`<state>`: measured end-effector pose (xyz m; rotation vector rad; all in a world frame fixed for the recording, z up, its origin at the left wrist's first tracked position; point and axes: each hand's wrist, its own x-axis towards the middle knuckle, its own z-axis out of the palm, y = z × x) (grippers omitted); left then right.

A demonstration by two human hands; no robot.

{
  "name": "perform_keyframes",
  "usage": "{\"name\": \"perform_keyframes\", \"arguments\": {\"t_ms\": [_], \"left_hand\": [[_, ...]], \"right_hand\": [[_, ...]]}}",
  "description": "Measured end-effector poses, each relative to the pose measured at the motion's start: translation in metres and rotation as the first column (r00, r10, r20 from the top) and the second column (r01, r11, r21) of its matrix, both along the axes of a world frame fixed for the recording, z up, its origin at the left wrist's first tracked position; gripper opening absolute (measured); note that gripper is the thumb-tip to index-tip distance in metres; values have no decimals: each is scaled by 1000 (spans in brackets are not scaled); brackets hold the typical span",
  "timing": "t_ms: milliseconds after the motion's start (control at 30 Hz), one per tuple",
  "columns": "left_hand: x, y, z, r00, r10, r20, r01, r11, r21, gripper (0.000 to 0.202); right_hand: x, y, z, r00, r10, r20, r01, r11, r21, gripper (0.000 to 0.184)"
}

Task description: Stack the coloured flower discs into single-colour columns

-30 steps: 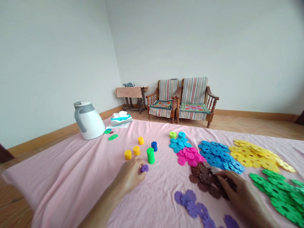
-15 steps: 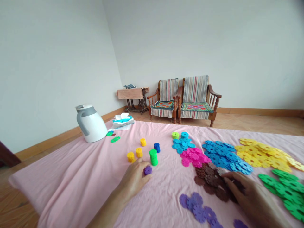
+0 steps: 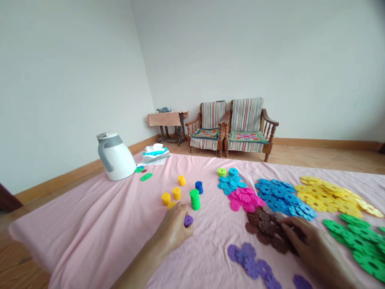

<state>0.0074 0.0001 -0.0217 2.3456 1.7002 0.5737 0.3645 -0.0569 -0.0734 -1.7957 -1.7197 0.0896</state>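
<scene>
Fingers (image 3: 181,212) of left hand (image 3: 173,230): curled around a small purple disc stack (image 3: 188,220), which sits on the pink cloth (image 3: 120,216), just in front of a green stack (image 3: 195,199) and yellow stacks (image 3: 166,198). Right hand (image 3: 313,249): fingertips laid on the brown disc pile (image 3: 264,224); whether they pinch a disc cannot be told. Loose purple discs (image 3: 249,261) lie flat between the two hands.

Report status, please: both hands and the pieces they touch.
Left hand pinches small purple stack on pink cloth. Right hand rests on brown disc pile, grip unclear. Green stack close by left hand.
</scene>
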Motion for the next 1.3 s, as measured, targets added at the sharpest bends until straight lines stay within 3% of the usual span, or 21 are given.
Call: {"name": "perform_keyframes", "arguments": {"t_ms": [200, 400, 567, 800, 900, 1033, 1167, 1300], "left_hand": [[15, -9, 5, 998, -60, 23, 61, 998, -34, 14], [59, -15, 18, 963, -230, 141, 241, 968, -64, 13], [85, -10, 10, 934, -314, 171, 331, 941, -77, 17], [72, -9, 2, 910, -336, 244, 374, 918, -131, 31], [63, -10, 0, 899, -310, 311, 372, 914, -164, 38], [59, -9, -2, 887, -311, 341, 380, 911, -159, 33], [61, -9, -3, 889, -344, 302, 393, 912, -120, 24], [62, -10, -3, 883, -358, 303, 403, 909, -103, 18]], "right_hand": [[-5, -3, 8, 1000, 25, -15, -24, 998, 59, 28], [-9, -6, 12, 999, 14, -35, -11, 995, 102, 29], [-12, -8, 15, 998, 31, -51, -25, 993, 111, 28], [-23, -12, 25, 999, 39, -37, -34, 992, 118, 26], [-44, -20, 38, 989, 144, -32, -142, 988, 64, 26], [-78, -36, 47, 930, 366, 7, -366, 930, -23, 16], [-94, -48, 47, 901, 412, 132, -421, 906, 41, 21], [-97, -46, 45, 872, 442, 212, -449, 893, -14, 15]]}}
